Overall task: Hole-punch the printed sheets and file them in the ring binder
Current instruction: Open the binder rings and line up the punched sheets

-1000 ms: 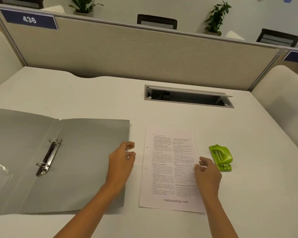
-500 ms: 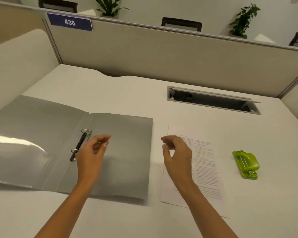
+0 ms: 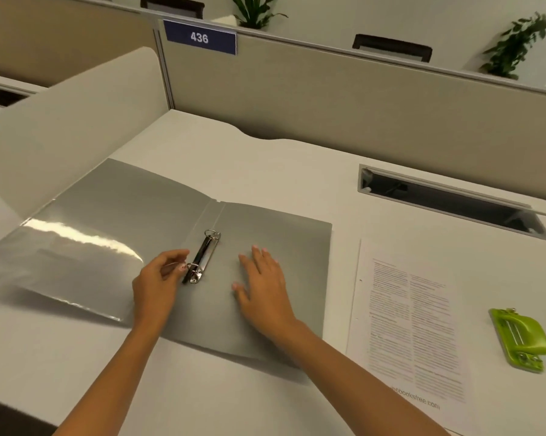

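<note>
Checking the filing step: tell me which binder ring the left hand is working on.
The near ring, at the end of the metal spine closest to the person; the left hand pinches it. The far ring stands untouched.

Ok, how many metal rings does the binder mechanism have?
2. The far ring sits at the top end of the binder's metal spine bar; the near ring is at the bottom end, where the left hand pinches it. None seems hidden.

White desk [image 3: 265,171], beige partitions [image 3: 360,99], plants [image 3: 514,48]
</note>
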`<state>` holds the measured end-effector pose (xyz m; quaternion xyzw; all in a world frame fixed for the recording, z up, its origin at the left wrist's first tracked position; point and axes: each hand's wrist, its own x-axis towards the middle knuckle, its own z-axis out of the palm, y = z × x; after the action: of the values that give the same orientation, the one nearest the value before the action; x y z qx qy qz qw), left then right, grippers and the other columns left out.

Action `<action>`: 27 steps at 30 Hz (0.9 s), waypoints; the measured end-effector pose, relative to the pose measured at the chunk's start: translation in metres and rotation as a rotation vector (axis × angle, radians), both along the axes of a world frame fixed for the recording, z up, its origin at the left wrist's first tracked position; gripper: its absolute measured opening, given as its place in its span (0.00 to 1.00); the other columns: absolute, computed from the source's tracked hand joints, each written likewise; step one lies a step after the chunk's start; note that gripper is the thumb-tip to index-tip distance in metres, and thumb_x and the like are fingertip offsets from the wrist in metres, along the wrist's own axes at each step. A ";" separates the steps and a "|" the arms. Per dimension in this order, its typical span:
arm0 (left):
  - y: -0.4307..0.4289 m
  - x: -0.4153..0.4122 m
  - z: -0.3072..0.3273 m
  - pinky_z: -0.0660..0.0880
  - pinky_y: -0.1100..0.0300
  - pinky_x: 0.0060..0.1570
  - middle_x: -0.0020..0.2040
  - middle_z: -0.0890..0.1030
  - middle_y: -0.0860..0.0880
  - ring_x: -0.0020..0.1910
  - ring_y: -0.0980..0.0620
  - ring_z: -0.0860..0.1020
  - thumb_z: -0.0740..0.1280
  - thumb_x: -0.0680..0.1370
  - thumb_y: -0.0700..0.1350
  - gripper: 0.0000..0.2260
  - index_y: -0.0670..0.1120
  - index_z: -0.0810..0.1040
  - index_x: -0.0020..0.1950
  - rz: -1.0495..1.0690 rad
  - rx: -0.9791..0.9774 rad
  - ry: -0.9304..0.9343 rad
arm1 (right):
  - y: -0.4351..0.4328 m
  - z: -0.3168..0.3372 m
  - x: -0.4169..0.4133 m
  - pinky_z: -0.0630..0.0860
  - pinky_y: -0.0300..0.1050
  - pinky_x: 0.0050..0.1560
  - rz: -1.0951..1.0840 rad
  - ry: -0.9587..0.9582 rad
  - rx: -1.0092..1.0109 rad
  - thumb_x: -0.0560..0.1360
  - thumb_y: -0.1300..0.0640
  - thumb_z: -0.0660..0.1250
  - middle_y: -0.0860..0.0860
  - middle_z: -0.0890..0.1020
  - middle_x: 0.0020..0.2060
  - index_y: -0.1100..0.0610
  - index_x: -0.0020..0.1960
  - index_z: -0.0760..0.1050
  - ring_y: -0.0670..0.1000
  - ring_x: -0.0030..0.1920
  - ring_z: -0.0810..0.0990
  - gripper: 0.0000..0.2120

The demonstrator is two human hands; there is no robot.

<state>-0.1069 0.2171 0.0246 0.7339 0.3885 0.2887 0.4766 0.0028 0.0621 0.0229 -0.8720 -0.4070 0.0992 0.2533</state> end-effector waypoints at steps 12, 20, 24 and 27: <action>-0.017 0.007 -0.017 0.72 0.77 0.41 0.43 0.85 0.55 0.43 0.61 0.81 0.68 0.76 0.38 0.08 0.49 0.84 0.45 -0.014 -0.008 -0.033 | -0.051 -0.039 0.010 0.43 0.49 0.78 -0.069 -0.267 -0.110 0.81 0.41 0.45 0.46 0.50 0.78 0.48 0.79 0.49 0.49 0.78 0.45 0.28; -0.027 0.015 -0.021 0.74 0.73 0.41 0.43 0.84 0.51 0.41 0.57 0.81 0.69 0.75 0.37 0.07 0.48 0.83 0.45 0.075 0.030 -0.065 | -0.043 -0.018 0.005 0.69 0.39 0.66 -0.147 0.044 0.282 0.78 0.57 0.65 0.49 0.78 0.61 0.56 0.60 0.77 0.45 0.64 0.72 0.12; -0.028 0.015 -0.022 0.74 0.71 0.42 0.43 0.83 0.51 0.42 0.57 0.80 0.69 0.75 0.37 0.06 0.47 0.83 0.45 0.077 0.082 -0.051 | -0.002 -0.002 -0.006 0.75 0.33 0.51 -0.137 0.223 0.400 0.76 0.58 0.68 0.47 0.82 0.48 0.55 0.52 0.79 0.43 0.48 0.78 0.06; -0.029 0.015 -0.022 0.74 0.72 0.40 0.43 0.82 0.51 0.41 0.58 0.80 0.68 0.76 0.36 0.06 0.47 0.82 0.44 0.068 0.122 -0.045 | 0.029 0.005 -0.010 0.76 0.33 0.45 -0.124 0.331 0.432 0.75 0.57 0.69 0.47 0.83 0.45 0.55 0.49 0.80 0.43 0.42 0.79 0.04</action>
<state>-0.0923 0.1885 0.0024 0.7414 0.3840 0.3441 0.4295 -0.0069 0.0915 0.0274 -0.7929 -0.3177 0.1353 0.5021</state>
